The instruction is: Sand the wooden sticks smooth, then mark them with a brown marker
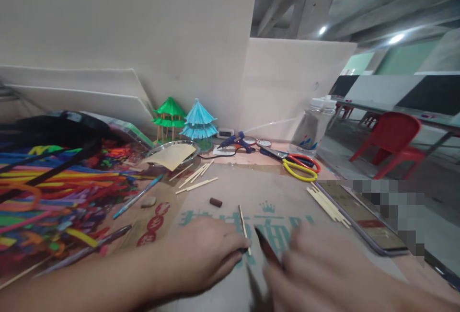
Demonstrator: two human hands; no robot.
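Observation:
My left hand lies low on the cardboard sheet, its fingers pinched on a thin wooden stick that stands tilted away from me. My right hand is blurred by motion beside it and grips a dark pointed tool, whose tip points at the stick's lower end. Loose sticks lie further back, and a bundle of sticks lies to the right.
A heap of coloured pipe cleaners fills the left. Green and blue paper pavilions stand at the back wall, with a glue gun, scissors, a water bottle, a blue pen and a phone.

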